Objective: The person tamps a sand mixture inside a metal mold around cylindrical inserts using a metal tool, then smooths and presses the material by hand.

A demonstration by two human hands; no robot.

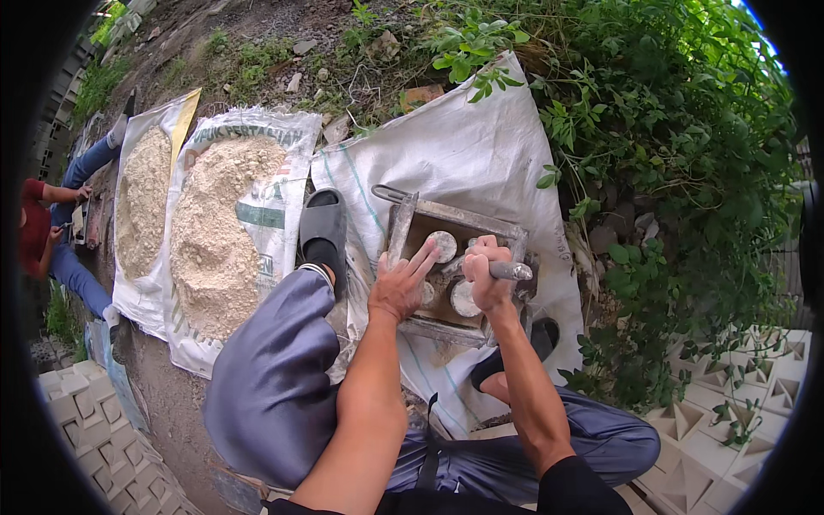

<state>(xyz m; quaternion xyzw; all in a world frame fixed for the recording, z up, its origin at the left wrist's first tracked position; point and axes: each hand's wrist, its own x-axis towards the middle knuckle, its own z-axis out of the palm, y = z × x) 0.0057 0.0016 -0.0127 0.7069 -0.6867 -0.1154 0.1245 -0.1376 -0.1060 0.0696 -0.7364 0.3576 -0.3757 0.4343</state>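
Note:
A square mould [459,330] with a dusty metal frame rests on a white woven sack between my feet. Several pale round discs [442,246] stand up inside it, with grey-brown material around them. My left hand [399,287] lies over the mould's left side, fingers stretched out and the tips beside the upper disc. Above the mould's right part, my right hand [487,275] is wrapped round a grey cylindrical bar [512,270]. One end of the bar sticks out to the right; its other end is hidden by the hand.
Two open sacks of pale crumbly powder [219,223] lie to my left. Beyond them sits another person [43,219] in a red top and jeans. Leafy plants [678,154] crowd the right side. Patterned pale blocks [730,412] are stacked at the lower right and lower left.

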